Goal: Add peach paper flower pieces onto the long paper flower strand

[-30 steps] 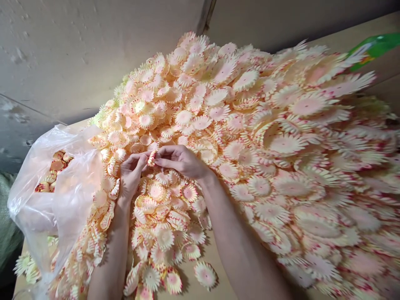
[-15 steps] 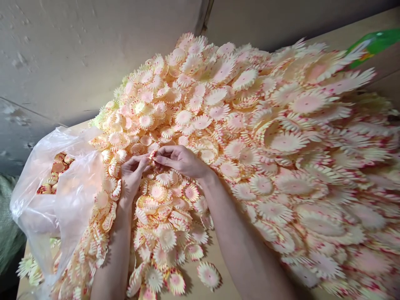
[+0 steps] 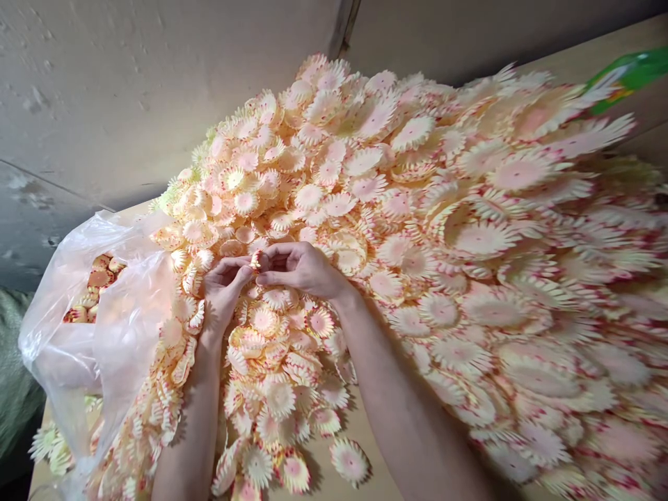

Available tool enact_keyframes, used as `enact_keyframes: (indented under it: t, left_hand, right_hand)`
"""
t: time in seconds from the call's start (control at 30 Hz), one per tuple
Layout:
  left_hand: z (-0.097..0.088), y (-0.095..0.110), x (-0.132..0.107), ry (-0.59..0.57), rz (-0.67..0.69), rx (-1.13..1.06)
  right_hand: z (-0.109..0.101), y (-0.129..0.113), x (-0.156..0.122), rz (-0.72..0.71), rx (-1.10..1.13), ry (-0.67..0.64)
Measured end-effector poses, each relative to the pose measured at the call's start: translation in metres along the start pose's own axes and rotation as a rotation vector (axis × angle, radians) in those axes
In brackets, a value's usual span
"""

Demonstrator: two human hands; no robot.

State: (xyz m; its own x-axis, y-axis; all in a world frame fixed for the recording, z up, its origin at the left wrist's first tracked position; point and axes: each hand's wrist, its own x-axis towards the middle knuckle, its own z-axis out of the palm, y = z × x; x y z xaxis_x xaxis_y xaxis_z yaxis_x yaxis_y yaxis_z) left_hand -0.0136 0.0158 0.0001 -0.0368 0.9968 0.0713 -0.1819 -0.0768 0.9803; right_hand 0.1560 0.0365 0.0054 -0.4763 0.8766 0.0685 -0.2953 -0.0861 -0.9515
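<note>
My left hand pinches a small curled artificial flower piece, cream with red-tipped edges. From the other side, my right hand holds the same piece at its fingertips, its thumb a little below the index finger. The two hands meet just above a smaller heap of loose petal discs. Behind and to the right of them rises a large pile of fringed flower petal discs, cream and pink with red tips. Part of the held piece is hidden by my fingers.
A clear plastic bag on the left holds several rolled-up flower pieces. One petal disc lies by itself on the wooden tabletop. At the far right is a green packet. A wall stands behind the pile.
My right thumb has dropped away from the index finger, and more of the small flower piece shows between the hands. Both hands stay in nearly the same place.
</note>
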Motion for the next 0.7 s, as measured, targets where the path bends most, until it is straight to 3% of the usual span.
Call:
enact_keyframes:
  t: [0.2, 0.7]
  left_hand:
    - [-0.0004, 0.0025, 0.0000, -0.091, 0.061, -0.029]
    - [-0.0012, 0.0017, -0.0005, -0.099, 0.041, -0.010]
  right_hand:
    - [-0.0016, 0.0002, -0.0009, -0.013, 0.016, 0.043]
    - [-0.0008, -0.0072, -0.0038, 0.055, 0.071, 0.033]
